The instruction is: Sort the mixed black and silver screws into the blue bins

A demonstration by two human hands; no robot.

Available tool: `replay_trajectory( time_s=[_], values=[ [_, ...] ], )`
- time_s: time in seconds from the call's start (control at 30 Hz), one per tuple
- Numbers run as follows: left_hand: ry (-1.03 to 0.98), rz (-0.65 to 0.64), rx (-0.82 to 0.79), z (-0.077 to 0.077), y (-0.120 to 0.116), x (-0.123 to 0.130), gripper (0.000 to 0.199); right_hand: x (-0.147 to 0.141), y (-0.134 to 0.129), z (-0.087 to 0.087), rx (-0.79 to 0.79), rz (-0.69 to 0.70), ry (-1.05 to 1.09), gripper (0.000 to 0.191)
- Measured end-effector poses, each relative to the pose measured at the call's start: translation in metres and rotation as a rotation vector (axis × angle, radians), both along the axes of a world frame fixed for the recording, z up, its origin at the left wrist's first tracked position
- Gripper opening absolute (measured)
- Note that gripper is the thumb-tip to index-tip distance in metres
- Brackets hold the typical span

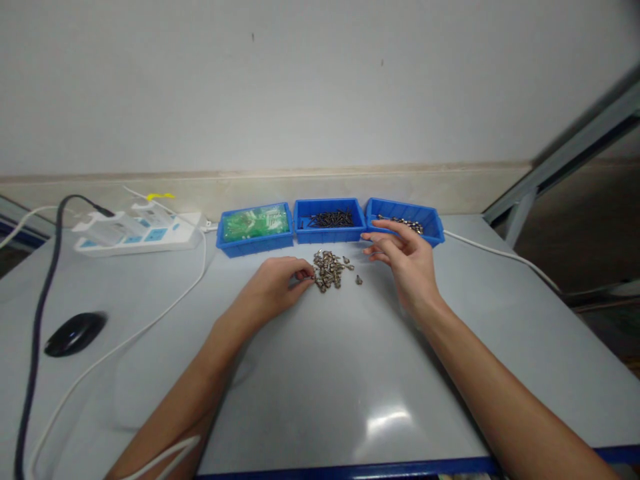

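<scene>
Small metal pieces, silver-brown, screw-like, one loose pile (329, 269): on the tabletop, between the two hands, in front of the middle bin. A few pieces lie apart at the pile's right; one single piece (359, 280) lies farthest out.

Left hand (280, 283), bare: at the pile's left edge, thumb and forefinger drawn close together, the other fingers curled. Whether a piece is gripped between the tips cannot be told.

Right hand (407, 263), bare: raised just in front of the right-hand bin and partly covering it; fingers loosely spread and bent, thumb apart, nothing visible in its hold.

Bins, blue plastic, rectangular, open-topped, three, in a row near the wall:
– left bin (257, 246), filled with bright green, glossy contents (255, 223) showing pale patches;
– middle bin (327, 235), holding dark, slender, screw-like pieces (334, 219);
– right bin (433, 217), set at an angle, holding shiny silver metal pieces (414, 226).

Power strip, white, long, with blue-marked sockets (187, 233): left of the bins, white plugs fitted.

Computer mouse, black, glossy (75, 334): at the left of the table.

Cable, thick, black (37, 327): along the left side. Cable, thin, white (145, 328): curving from the strip towards the near edge.

Tabletop, pale grey, smooth, blue-edged (310, 380): beneath all the above.
</scene>
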State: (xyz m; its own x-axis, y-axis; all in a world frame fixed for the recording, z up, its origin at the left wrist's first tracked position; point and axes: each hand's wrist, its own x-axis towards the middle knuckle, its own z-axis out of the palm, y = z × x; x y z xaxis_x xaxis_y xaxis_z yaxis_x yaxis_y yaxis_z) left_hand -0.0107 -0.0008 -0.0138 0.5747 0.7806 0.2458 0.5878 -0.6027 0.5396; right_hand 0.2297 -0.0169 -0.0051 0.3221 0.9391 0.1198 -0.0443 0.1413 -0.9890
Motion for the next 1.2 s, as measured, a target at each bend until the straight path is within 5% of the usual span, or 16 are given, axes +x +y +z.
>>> replay_trajectory(
  time_s=[0.47, 0.73, 1.03, 1.2],
  values=[
    [-0.018, 0.063, 0.029, -0.002, -0.004, 0.008, 0.006, -0.004, -0.004, 0.001, 0.064, 0.137, -0.101, 0.031],
    [-0.262, 0.117, -0.057, 0.003, -0.006, 0.013, 0.009, -0.003, -0.004, 0.002, 0.076, 0.180, -0.117, 0.030],
    [-0.705, 0.081, -0.475, 0.014, -0.018, 0.027, 0.037, -0.008, -0.012, 0.003, -0.075, 0.625, -0.110, 0.031],
    [-0.738, 0.105, -0.532, 0.012, -0.019, 0.029, 0.040, -0.009, -0.012, 0.002, -0.148, 0.680, 0.013, 0.026]
  ],
)
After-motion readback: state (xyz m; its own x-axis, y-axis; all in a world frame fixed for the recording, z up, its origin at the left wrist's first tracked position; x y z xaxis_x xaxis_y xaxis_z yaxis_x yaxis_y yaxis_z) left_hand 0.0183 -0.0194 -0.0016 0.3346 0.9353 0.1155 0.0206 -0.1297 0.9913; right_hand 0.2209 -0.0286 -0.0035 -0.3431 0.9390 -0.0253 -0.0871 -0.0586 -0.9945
